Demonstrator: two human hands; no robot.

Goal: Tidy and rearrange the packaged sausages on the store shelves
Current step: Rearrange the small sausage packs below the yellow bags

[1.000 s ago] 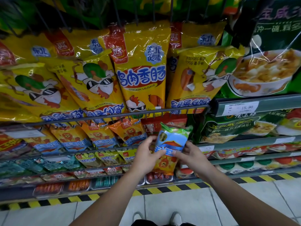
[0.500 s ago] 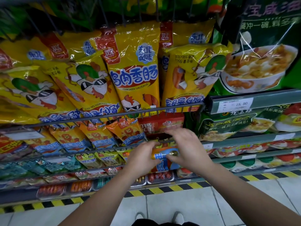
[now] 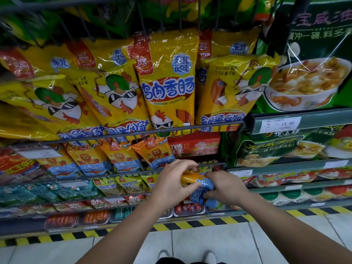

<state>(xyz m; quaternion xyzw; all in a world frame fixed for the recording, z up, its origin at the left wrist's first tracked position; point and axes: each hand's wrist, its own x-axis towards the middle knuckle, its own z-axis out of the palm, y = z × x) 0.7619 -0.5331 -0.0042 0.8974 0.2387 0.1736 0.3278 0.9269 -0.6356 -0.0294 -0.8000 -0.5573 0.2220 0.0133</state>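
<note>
Both hands grip one orange-and-blue pack (image 3: 198,184) before the wire shelf (image 3: 122,173): left hand (image 3: 172,184) curled over its top, right hand (image 3: 225,188) clasping its right end.

left grip (image 3: 171,184): curled round packet (image 3: 198,181) | right grip (image 3: 225,189): curled round packet | both close together

Orange-and-blue sausage pack (image 3: 198,182) lies sideways before the lower shelf rail (image 3: 133,173).
</note>
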